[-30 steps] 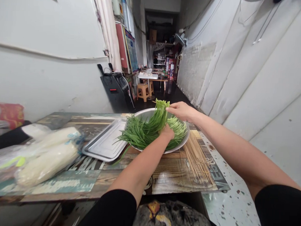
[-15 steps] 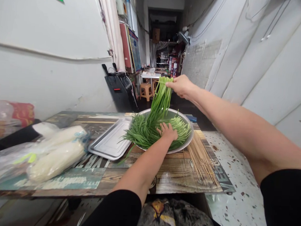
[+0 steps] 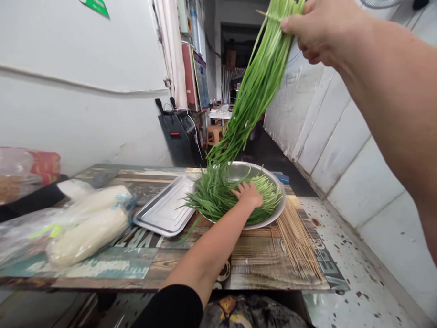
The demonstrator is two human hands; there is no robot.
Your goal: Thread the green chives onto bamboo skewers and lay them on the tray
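High above the table, my right hand [image 3: 321, 31] pinches the pale stem ends of a bunch of garlic chives [image 3: 259, 84]. A thin skewer tip shows at the top of the bunch, and its green leaf ends dangle over the bowl. Below, my left hand [image 3: 249, 196] lies with fingers spread on the loose garlic chives [image 3: 217, 192] in the bowl. The wide metal bowl [image 3: 282, 204] holds leaves to the left and cut stems to the right. Bamboo skewers [image 3: 298, 238] lie in a loose pile right of the bowl.
A metal tray [image 3: 167, 205] sits left of the bowl. Plastic-wrapped white packages [image 3: 90, 231] lie further left on the wood-patterned table [image 3: 186, 254]. A black speaker-like case [image 3: 178, 136] stands behind the table, and a white wall [image 3: 379, 174] runs along the right.
My right hand has lifted the bunch of garlic chives much higher and nearer to me, pulling most of it out of the bowl. My left hand stays on the chives in the bowl.
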